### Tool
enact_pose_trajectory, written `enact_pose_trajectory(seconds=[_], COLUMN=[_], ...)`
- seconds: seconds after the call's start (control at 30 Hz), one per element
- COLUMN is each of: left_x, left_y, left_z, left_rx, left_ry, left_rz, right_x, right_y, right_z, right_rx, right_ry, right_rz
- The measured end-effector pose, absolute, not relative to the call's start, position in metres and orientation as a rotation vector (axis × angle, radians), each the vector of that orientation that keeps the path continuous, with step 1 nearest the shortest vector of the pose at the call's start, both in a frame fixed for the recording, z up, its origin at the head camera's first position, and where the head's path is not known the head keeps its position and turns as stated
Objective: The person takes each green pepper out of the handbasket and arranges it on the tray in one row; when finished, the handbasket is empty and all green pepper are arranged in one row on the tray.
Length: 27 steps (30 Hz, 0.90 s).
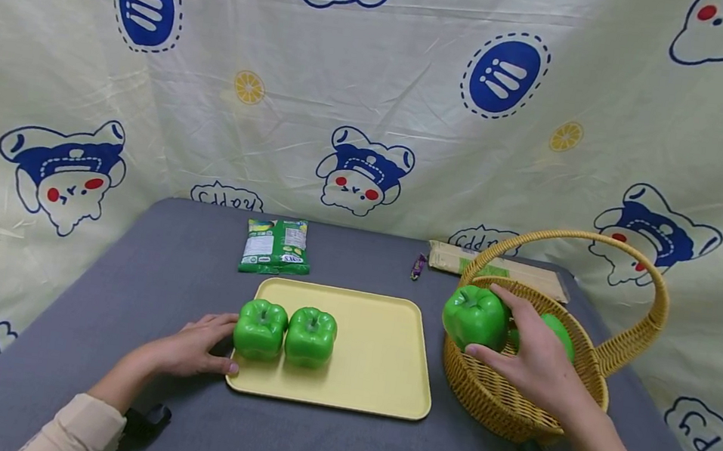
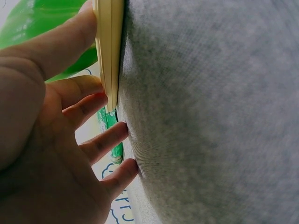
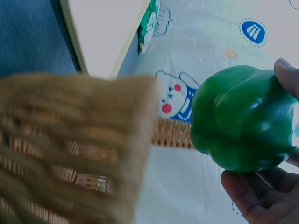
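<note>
Right hand (image 1: pixel 533 355) has a shiny green bell pepper (image 1: pixel 474 316) pinched between thumb and fingertips, up over the left side of a wicker basket (image 1: pixel 494 418). The pepper is chunky and lobed, super glossy. Basket is round, tan and tightly woven, with a big arched handle (image 1: pixel 655 310), and at least one more pepper (image 1: pixel 559 335) sits inside, partly behind the hand.

Left hand (image 1: pixel 202 345) isn't clenched on anything, fingers just spread loosely against the left edge of a smooth, pale yellow tray (image 1: pixel 378 357) with rounded corners. Two more glossy ones, a left pepper (image 1: pixel 261 330) and a right pepper (image 1: pixel 310 337), sit side by side on it. Behind it there's a crinkly green snack bag (image 1: pixel 276 247) on the grey cloth (image 1: pixel 183 431).

The left wrist cam shows what the head view doesn't: thumb at the tray's rim, two lower fingertips down on the cloth. The right wrist cam shows a gap between held pepper and basket wall. Only the head view gets the little purple candy (image 1: pixel 418 267) and the flat tan packet (image 1: pixel 533 277).
</note>
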<state>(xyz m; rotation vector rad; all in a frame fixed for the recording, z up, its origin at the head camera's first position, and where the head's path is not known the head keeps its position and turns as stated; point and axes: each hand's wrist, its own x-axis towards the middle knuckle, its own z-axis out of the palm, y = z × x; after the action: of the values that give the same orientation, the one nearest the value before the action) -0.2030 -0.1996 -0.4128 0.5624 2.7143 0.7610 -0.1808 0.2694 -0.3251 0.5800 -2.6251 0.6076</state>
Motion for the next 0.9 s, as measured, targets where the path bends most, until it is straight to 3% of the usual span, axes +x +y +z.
enact_pose_trajectory(seconds=[0.9], left_x=[-0.203], left_y=[-0.200], left_z=[-0.413], left_rx=[0.581], left_ry=[2.717], left_rz=[0.758], right_x=[-0.185], right_y=[0.225], right_z=[-0.369], right_rx=[0.770], right_ry=[-2.671], right_rz=[0.864])
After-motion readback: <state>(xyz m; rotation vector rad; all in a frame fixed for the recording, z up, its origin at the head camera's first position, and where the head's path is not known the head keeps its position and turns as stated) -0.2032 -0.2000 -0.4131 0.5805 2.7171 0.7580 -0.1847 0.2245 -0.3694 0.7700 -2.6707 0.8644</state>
